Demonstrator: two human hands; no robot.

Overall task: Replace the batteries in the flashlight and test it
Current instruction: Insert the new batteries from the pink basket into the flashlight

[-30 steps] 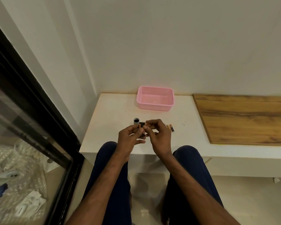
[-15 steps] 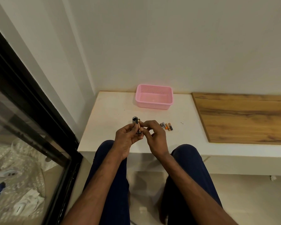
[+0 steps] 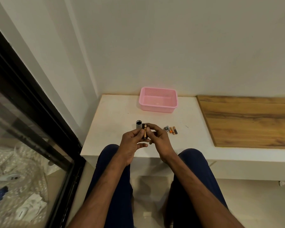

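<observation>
Grey metal tube, the flashlight body point(image 3: 138, 125), stands nearly upright w/ its open round mouth facing up; inside is dark. The left hand point(image 3: 130, 143) grips its lower part, fingers curled round it & thumb against the side. Just right of the tube, touching or nearly so, is a short copper-and-black cylinder, prob. the battery carrier point(image 3: 144, 132), upright, shiny, narrower at mid-height. The right hand point(image 3: 160, 139) pinches it betw. thumb & curled fingertips. Both hands sit close together above the near edge of the table point(image 3: 115, 116), a smooth matte white slab w/ a square front lip.

On the tabletop, right of the hands & apart from them: a small round dark cap point(image 3: 166, 128) w/ a pale ring, and just beside it 2 or 3 loose batteries point(image 3: 173, 130), slim cylinders, orange & black, lying side by side. Exact count too small to tell.

At the back by the wall sits a pink plastic basket point(image 3: 156, 109), rectangular, rounded corners, fine perforated walls. Right part of the table is covered by a wooden board point(image 3: 247, 120), flat, brown, visible grain & a dark streak. Far left: a black door frame point(image 3: 31, 104) w/ glass. Below the table edge, knees in dark blue trousers point(image 3: 115, 178); forearms bare.
</observation>
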